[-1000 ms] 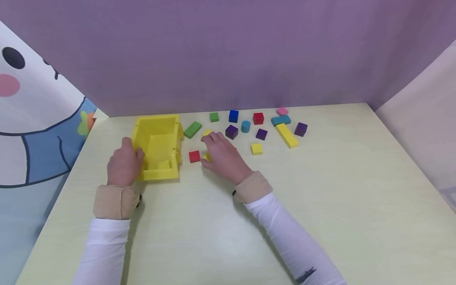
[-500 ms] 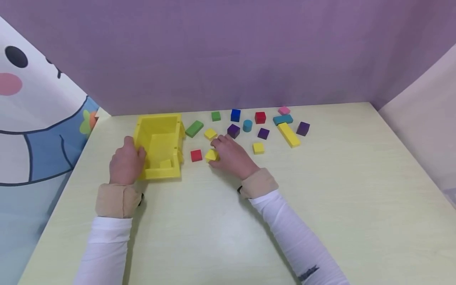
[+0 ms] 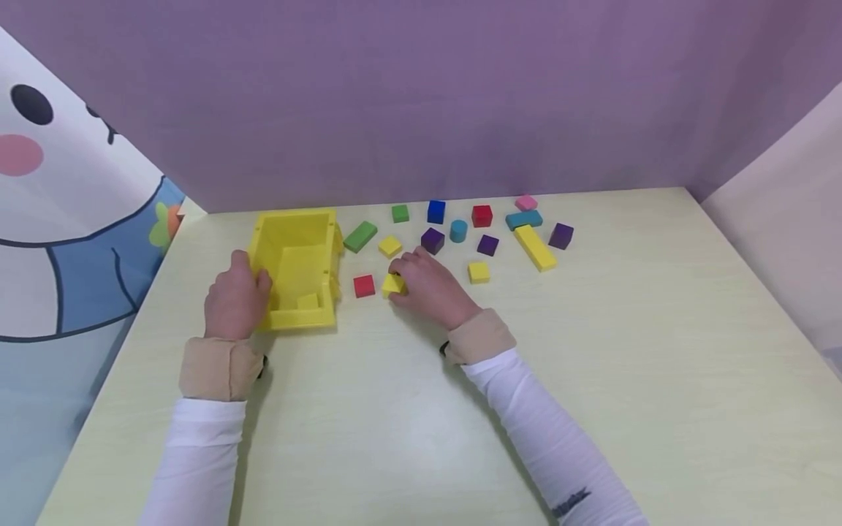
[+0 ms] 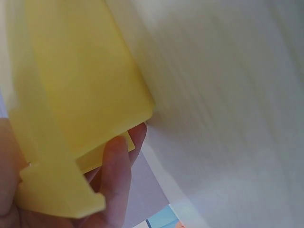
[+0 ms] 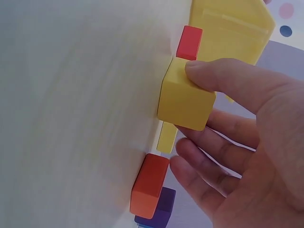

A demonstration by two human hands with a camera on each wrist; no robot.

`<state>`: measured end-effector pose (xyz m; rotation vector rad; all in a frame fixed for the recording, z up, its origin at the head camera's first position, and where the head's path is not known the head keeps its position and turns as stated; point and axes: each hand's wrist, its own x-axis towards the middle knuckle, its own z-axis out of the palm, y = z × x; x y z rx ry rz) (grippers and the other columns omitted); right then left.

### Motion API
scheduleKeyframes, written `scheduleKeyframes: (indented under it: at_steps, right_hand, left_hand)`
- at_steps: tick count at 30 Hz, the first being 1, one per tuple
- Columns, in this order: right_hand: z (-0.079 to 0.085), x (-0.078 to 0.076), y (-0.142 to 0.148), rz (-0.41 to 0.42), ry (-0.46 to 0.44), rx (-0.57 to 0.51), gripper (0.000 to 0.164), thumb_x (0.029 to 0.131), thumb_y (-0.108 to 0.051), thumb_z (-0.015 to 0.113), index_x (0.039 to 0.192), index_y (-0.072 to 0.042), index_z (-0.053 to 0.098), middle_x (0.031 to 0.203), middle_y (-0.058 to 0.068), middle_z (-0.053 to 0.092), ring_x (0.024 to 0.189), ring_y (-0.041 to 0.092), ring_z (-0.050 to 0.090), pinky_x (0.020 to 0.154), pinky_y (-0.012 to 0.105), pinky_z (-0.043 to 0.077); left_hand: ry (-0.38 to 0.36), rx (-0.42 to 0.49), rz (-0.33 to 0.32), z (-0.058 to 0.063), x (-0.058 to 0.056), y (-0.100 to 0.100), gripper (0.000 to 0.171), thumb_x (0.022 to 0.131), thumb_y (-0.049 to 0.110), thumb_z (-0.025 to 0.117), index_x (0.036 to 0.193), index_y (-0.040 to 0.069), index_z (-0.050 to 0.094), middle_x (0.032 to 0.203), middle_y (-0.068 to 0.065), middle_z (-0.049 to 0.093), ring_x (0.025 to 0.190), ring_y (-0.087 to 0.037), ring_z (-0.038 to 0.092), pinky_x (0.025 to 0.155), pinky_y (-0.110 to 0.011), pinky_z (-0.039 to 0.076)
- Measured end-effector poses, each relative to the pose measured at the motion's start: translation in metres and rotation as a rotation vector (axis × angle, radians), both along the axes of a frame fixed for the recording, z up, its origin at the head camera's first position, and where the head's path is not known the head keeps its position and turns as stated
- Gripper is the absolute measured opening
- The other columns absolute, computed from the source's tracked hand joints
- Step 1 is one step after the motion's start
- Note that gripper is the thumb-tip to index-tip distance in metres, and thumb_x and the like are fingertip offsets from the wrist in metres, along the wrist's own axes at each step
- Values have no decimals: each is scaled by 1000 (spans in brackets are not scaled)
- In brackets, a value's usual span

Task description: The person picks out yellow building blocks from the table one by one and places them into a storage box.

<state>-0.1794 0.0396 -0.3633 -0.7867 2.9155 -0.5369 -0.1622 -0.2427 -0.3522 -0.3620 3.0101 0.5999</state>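
Note:
A yellow plastic bin (image 3: 312, 318) stands at the left of the table. My left hand (image 3: 235, 298) grips its left wall, with fingers curled round the rim in the left wrist view. My right hand (image 3: 434, 287) pinches a yellow cube (image 5: 186, 99) between thumb and fingers, low at the table. Left of that cube lies a red block (image 3: 365, 286); behind it is a flat yellow block (image 3: 390, 246). In the right wrist view an orange block (image 5: 148, 187) stands by my fingertips; the hand hides it from the head view. One small yellow block (image 3: 308, 301) sits inside the bin.
Scattered toward the back are a green bar (image 3: 360, 237), a blue cube (image 3: 436, 212), a purple cube (image 3: 432, 240), a teal cylinder (image 3: 458, 231) and a long yellow bar (image 3: 535, 248). A purple cloth (image 3: 421, 102) rises behind the table's back edge.
My right hand has drawn back slightly to the right, uncovering the flat yellow block and more of the yellow cube. The left hand stays on the bin. The head view has shifted slightly.

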Motion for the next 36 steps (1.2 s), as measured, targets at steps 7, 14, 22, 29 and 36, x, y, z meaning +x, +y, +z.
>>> scheduleKeyframes:
  at_steps: [7, 14, 22, 29, 36]
  right_hand:
    - [1, -1, 1, 6, 17, -15, 39, 81, -29, 69, 114, -11, 61, 107, 2, 61, 95, 15, 48, 90, 26, 44]
    - [7, -1, -5, 28, 74, -63, 42, 81, -28, 68, 117, -9, 59, 107, 3, 58, 96, 15, 51, 91, 26, 45]
    - [19, 1, -13, 48, 70, -144, 41, 82, -29, 68, 117, -9, 60, 102, 2, 58, 93, 13, 52, 87, 24, 46]
    - [30, 4, -28, 23, 90, -164, 45, 81, -26, 69, 120, -8, 58, 104, 4, 59, 95, 15, 56, 86, 25, 48]
    - [37, 1, -37, 7, 121, -257, 40, 83, -26, 68, 117, -8, 60, 103, 2, 59, 92, 13, 56, 83, 22, 48]
  left_hand:
    - [-3, -1, -3, 2, 1, -1, 34, 96, 25, 35, 114, -5, 33, 78, -22, 51, 59, -31, 52, 49, -33, 38]
    - [22, 1, -8, 1, 2, -3, 33, 96, 24, 34, 113, -5, 33, 76, -22, 50, 57, -30, 51, 49, -33, 38]
    - [18, 1, -11, -1, 0, -1, 33, 96, 24, 34, 114, -4, 33, 76, -21, 50, 55, -28, 51, 47, -32, 38]
    - [48, -7, -9, -5, 3, -3, 31, 96, 23, 35, 111, -4, 34, 74, -21, 51, 53, -28, 50, 46, -32, 37]
    - [55, -3, -1, -1, 2, 1, 30, 95, 22, 36, 112, -3, 34, 74, -21, 51, 54, -29, 50, 47, -32, 38]
